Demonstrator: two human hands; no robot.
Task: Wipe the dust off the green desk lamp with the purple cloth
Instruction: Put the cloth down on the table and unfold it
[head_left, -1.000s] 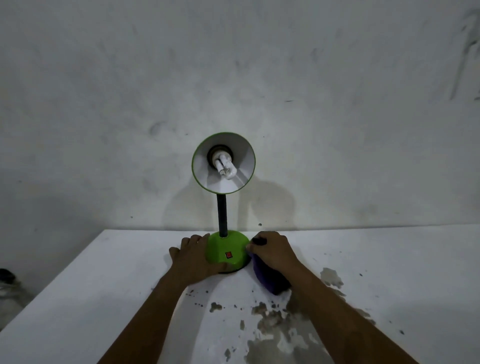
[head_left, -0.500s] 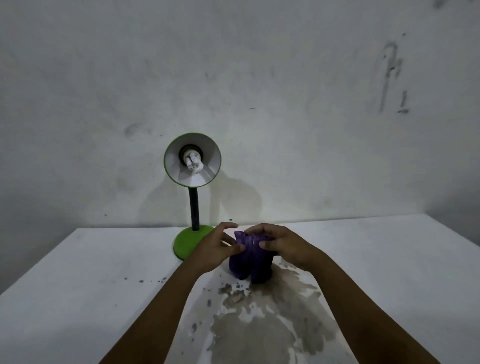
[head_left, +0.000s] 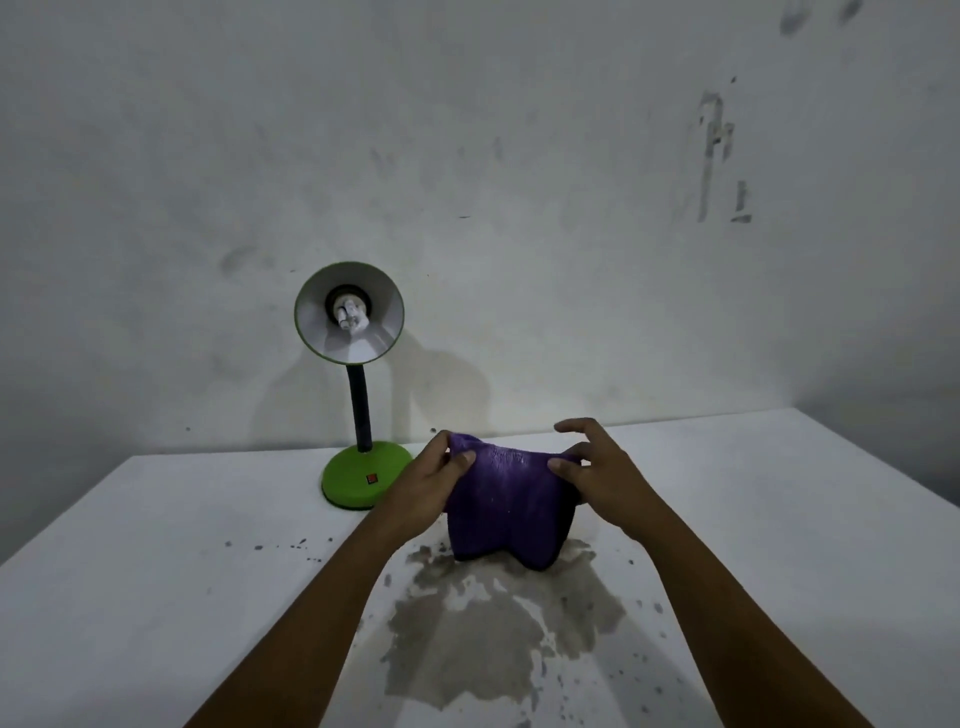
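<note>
1. The green desk lamp (head_left: 357, 395) is standing upright near the table's back edge and is serving here as the landmark; its round base, bearing a small red switch (head_left: 371, 478), is resting on the white table (head_left: 156, 545), and its shade is facing the onlooker with the bulb (head_left: 349, 316) showing inside.
2. The purple cloth (head_left: 506, 501) is hanging just right of the lamp base, stretched between the two hands; whether its lower edge is touching the table cannot be told.
3. The left hand (head_left: 427, 480) is pinching the cloth's upper corner nearest the lamp, thumb in front and fingers curled behind the fabric; the hand is sitting just beside the base without touching it.
4. The right hand (head_left: 597, 467) is gripping the cloth's opposite upper corner, farther right of the lamp, with the thumb pressing the fabric and the index finger lifted loosely above.
5. A grey stain (head_left: 493, 623) is spreading across the tabletop in front of the lamp and below the cloth, with dark specks scattered around it.
6. The scuffed white wall (head_left: 519, 182) is rising directly behind the lamp and is carrying the lamp's shadow.
</note>
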